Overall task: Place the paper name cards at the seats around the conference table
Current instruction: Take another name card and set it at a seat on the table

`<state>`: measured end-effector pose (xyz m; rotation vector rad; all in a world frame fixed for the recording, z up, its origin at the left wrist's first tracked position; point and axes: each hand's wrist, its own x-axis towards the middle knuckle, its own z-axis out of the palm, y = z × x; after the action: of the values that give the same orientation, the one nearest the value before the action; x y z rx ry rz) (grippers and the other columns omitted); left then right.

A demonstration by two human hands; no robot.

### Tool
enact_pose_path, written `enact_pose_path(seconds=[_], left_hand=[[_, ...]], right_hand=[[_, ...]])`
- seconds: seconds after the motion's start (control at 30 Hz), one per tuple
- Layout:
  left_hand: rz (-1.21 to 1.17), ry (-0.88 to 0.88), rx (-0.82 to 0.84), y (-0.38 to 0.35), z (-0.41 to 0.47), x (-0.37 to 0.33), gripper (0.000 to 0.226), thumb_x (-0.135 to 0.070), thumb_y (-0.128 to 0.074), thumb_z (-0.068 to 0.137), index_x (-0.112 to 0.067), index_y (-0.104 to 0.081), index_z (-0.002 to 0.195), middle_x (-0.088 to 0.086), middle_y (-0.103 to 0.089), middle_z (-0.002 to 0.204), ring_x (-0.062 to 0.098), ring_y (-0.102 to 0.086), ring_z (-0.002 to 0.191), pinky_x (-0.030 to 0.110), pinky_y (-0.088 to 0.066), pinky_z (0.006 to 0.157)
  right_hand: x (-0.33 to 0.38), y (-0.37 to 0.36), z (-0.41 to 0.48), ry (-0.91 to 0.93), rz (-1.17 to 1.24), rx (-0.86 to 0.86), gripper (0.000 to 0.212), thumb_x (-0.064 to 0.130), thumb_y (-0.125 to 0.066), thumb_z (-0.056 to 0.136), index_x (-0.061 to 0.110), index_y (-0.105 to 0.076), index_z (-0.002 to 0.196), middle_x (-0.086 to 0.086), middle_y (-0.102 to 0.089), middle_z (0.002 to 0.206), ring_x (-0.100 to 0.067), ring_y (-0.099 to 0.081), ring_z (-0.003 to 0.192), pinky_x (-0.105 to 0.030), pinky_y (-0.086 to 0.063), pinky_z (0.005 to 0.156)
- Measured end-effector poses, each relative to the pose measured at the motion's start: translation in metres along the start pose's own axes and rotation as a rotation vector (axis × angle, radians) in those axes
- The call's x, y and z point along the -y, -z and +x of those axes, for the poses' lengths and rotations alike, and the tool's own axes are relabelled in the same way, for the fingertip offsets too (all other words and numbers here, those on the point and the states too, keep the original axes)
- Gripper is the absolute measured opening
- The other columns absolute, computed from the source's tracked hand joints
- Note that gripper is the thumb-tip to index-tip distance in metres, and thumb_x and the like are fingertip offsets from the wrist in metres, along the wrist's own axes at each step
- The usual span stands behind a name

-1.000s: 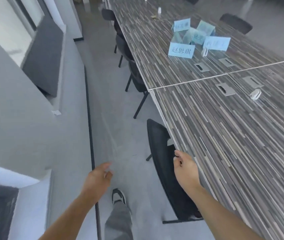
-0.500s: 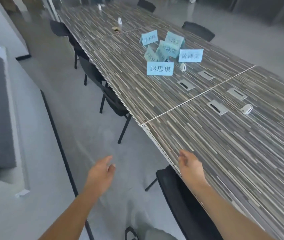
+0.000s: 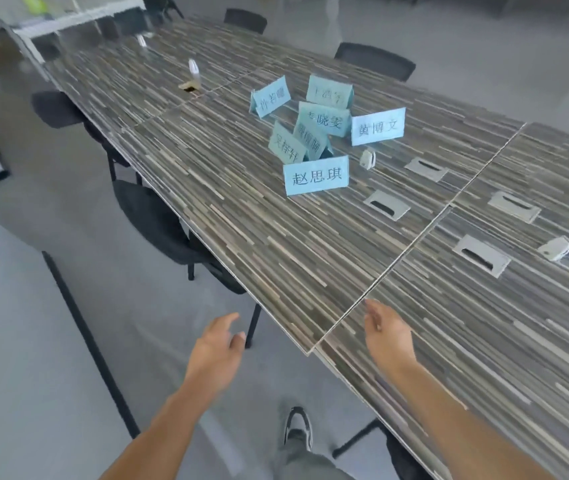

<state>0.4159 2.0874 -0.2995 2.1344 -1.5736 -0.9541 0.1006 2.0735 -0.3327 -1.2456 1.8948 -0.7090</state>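
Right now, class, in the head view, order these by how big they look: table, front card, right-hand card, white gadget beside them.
1. Table.
2. Front card and right-hand card: nearly alike. The front one is closer to the camera, so I won't rank them.
3. White gadget.

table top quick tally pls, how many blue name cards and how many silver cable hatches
blue name cards: 7
silver cable hatches: 4
total: 11
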Motion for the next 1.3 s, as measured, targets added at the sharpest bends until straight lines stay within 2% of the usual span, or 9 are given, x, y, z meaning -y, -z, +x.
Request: enact_pose_path(seconds=[0.13, 0.4, 0.57, 0.7, 0.83, 0.93, 1.03, 1.1, 1.3], left_hand=[[0.012, -0.050, -0.023, 0.022, 0.079, -0.022, 0.045, -0.028, -0.050, 0.100, -0.027, -0.046, 0.145, 0.000, -0.055, 0.136, 0.020, -0.054, 0.123, 0.040, -0.044, 0.104], [0.060, -0.109, -0.014, 0.042, 0.216, -0.081, 0.053, -0.043, -0.045, 0.098, -0.037, -0.035, 0.149, -0.001, -0.051, 0.147, 0.022, -0.055, 0.127, 0.044, -0.049, 0.099], [0.095, -0.185, 0.006, 0.029, 0.326, -0.127, 0.055, -0.050, -0.042, 0.096, -0.041, -0.028, 0.149, -0.008, -0.050, 0.147, 0.019, -0.070, 0.094, 0.037, -0.060, 0.069], [0.121, -0.229, 0.019, 0.012, 0.399, -0.158, 0.056, -0.047, -0.042, 0.098, -0.034, -0.027, 0.151, -0.009, -0.060, 0.132, 0.009, -0.068, 0.070, 0.028, -0.054, 0.049], [0.162, -0.290, 0.025, -0.014, 0.447, -0.176, 0.057, -0.049, -0.046, 0.097, -0.034, -0.026, 0.149, -0.006, -0.065, 0.124, 0.014, -0.068, 0.082, 0.037, -0.060, 0.054], [0.167, -0.303, 0.080, -0.032, 0.472, -0.176, 0.055, -0.051, -0.045, 0.098, -0.037, -0.027, 0.148, -0.003, -0.072, 0.106, 0.015, -0.067, 0.062, 0.035, -0.057, 0.043], [0.148, -0.329, 0.099, -0.039, 0.485, -0.178, 0.048, -0.043, -0.047, 0.102, -0.033, -0.039, 0.147, 0.003, -0.075, 0.100, 0.016, -0.065, 0.058, 0.036, -0.058, 0.046], [0.103, -0.362, 0.112, -0.039, 0.490, -0.182, 0.042, -0.035, -0.050, 0.103, -0.031, -0.047, 0.144, 0.007, -0.075, 0.104, 0.017, -0.066, 0.061, 0.035, -0.059, 0.048], [0.067, -0.433, 0.093, -0.028, 0.489, -0.190, 0.035, -0.022, -0.058, 0.100, -0.020, -0.060, 0.134, 0.010, -0.074, 0.113, 0.023, -0.073, 0.080, 0.023, -0.059, 0.052]], right_hand=[[0.034, -0.014, 0.055, -0.041, 0.010, 0.009, 0.037, 0.023, -0.049, 0.102, 0.024, -0.054, 0.139, 0.002, -0.060, 0.137, -0.019, -0.059, 0.123, -0.039, -0.050, 0.103], [0.090, -0.008, 0.149, -0.085, -0.030, -0.042, 0.040, 0.022, -0.045, 0.104, 0.022, -0.049, 0.143, 0.002, -0.056, 0.141, -0.019, -0.055, 0.128, -0.036, -0.047, 0.105], [0.115, -0.014, 0.240, -0.124, -0.053, -0.054, 0.036, 0.022, -0.045, 0.102, 0.030, -0.051, 0.137, -0.002, -0.058, 0.139, -0.014, -0.064, 0.102, -0.030, -0.051, 0.081], [0.139, -0.015, 0.317, -0.198, -0.132, -0.096, 0.048, 0.026, -0.046, 0.101, 0.027, -0.041, 0.148, -0.001, -0.050, 0.147, -0.019, -0.058, 0.116, -0.036, -0.051, 0.091], [0.164, -0.014, 0.387, -0.255, -0.124, -0.145, 0.055, 0.024, -0.050, 0.101, 0.029, -0.032, 0.153, 0.002, -0.042, 0.152, -0.014, -0.057, 0.106, -0.018, -0.044, 0.070], [0.171, -0.016, 0.435, -0.248, -0.072, -0.143, 0.062, 0.021, -0.050, 0.099, 0.037, -0.026, 0.154, 0.003, -0.042, 0.153, -0.018, -0.060, 0.108, -0.027, -0.053, 0.070], [0.176, -0.016, 0.462, -0.288, -0.041, -0.086, 0.065, 0.017, -0.048, 0.100, 0.039, -0.021, 0.155, 0.009, -0.047, 0.142, -0.014, -0.063, 0.088, -0.035, -0.056, 0.057], [0.181, -0.016, 0.469, -0.297, -0.095, -0.076, 0.059, 0.017, -0.047, 0.102, 0.037, -0.027, 0.154, 0.002, -0.053, 0.132, -0.005, -0.055, 0.076, -0.024, -0.051, 0.050], [0.181, -0.012, 0.453, -0.277, -0.122, -0.102, 0.030, 0.021, -0.050, 0.103, 0.028, -0.056, 0.131, -0.003, -0.063, 0.107, -0.016, -0.062, 0.080, -0.024, -0.049, 0.043]])
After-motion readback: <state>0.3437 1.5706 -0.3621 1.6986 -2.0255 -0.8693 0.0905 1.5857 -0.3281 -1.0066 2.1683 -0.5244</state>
